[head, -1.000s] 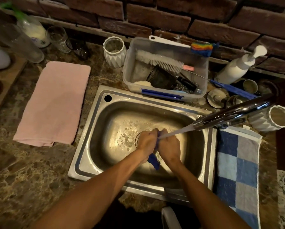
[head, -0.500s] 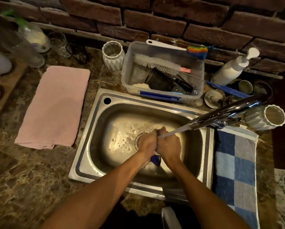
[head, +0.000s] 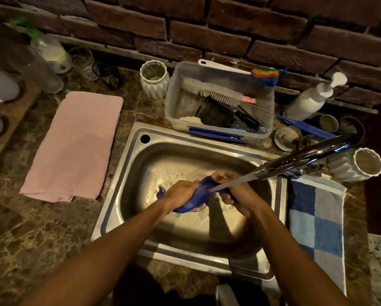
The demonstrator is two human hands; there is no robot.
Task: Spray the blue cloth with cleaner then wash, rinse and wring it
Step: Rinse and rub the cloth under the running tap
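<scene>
From the head view, both hands work over a rectangular stainless steel sink [head: 127, 195] with rounded corners and a wet, beaded floor. The left hand [head: 180, 193] is closed around one end of the blue cloth [head: 198, 195], the right hand [head: 233, 191] closed around the other; the cloth is bunched into a thick, soaked roll between them, above the basin. A thin stream of water [head: 231, 184] from the chrome faucet [head: 306, 157] lands on the cloth. The surface [head: 30, 228] is mottled brown stone. On it lie one soft pink towel [head: 74, 146], folded flat, left of the sink, and one blue-and-grey checked towel [head: 317, 224] to the right. Two white ribbed ceramic cups [head: 154, 81] stand near, one behind the sink and one by the faucet. One clear plastic tub [head: 266, 120] holds a bristly white bottle brush [head: 211, 91]. One white pump bottle [head: 310, 100] leans by the brick wall [head: 207, 29]
</scene>
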